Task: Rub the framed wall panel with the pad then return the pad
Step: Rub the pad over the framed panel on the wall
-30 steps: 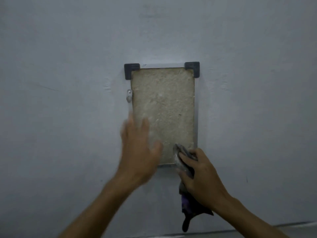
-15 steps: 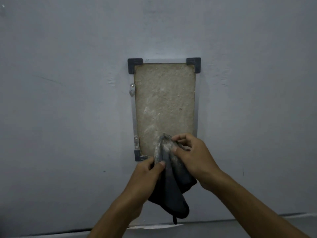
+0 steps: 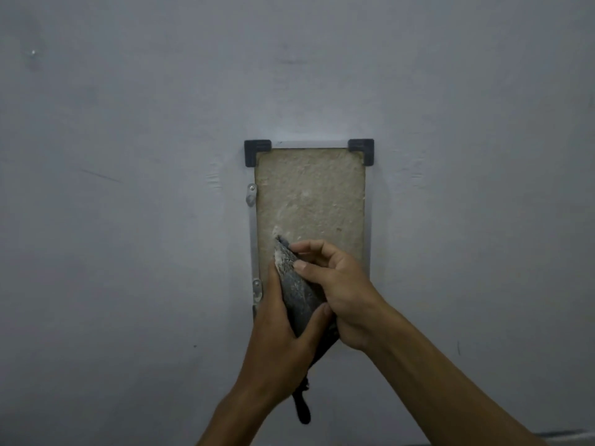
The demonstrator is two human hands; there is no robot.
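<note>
The framed wall panel (image 3: 310, 194) is a rough beige rectangle with a thin metal frame and dark corner brackets, set upright in the grey wall. A dark grey pad (image 3: 294, 288), dusty at its tip, rests against the panel's lower part. My left hand (image 3: 283, 336) grips the pad's lower half from the left. My right hand (image 3: 338, 291) pinches its upper part from the right. A dark loop of the pad hangs below my hands. My hands cover the panel's bottom edge.
The grey painted wall (image 3: 128, 220) fills the view around the panel. Two small metal clips (image 3: 251, 194) sit on the frame's left side. A pale strip runs along the bottom right corner (image 3: 560, 434).
My left hand came off the panel and took hold of the pad beside my right hand. Both hands then rose with the pad, its tip higher on the panel.
</note>
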